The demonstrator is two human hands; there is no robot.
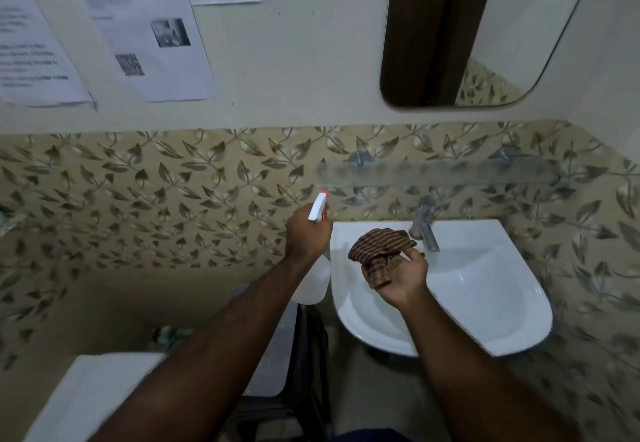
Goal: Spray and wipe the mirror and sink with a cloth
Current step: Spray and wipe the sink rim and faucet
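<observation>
Left hand (pixel 308 234): clamped around the neck of a spray bottle (pixel 313 280), held upright just beside the left rim of the sink; the white trigger head with its red nozzle tip points up and toward the wall.
Right hand (pixel 400 277): palm up, fingers closed loosely on a brown striped cloth (pixel 381 246), bunched over the back of the basin.
Sink (pixel 485 303): white, wall-hung, basin dry-looking; the tap (pixel 424 225) stands at its back edge, just right of the cloth.
Mirror (pixel 485 29): up on the wall, well above and right of both hands.
Step in hand: likely about to spray, though whether at cloth, sink or mirror is unclear.
Doing it well: turn the nozzle toward the target before squeezing; keep the cloth clear of the mist if wetting the surface; refold the cloth to a flat pad for even wiping.
Hard to make out: the trigger finger is hidden behind the hand; the bottle's liquid level is unreadable; the glass shelf (pixel 433 173) above the tap is blurred; the mirror's top is cut off; the wall papers (pixel 152 26) are illegible.
</observation>
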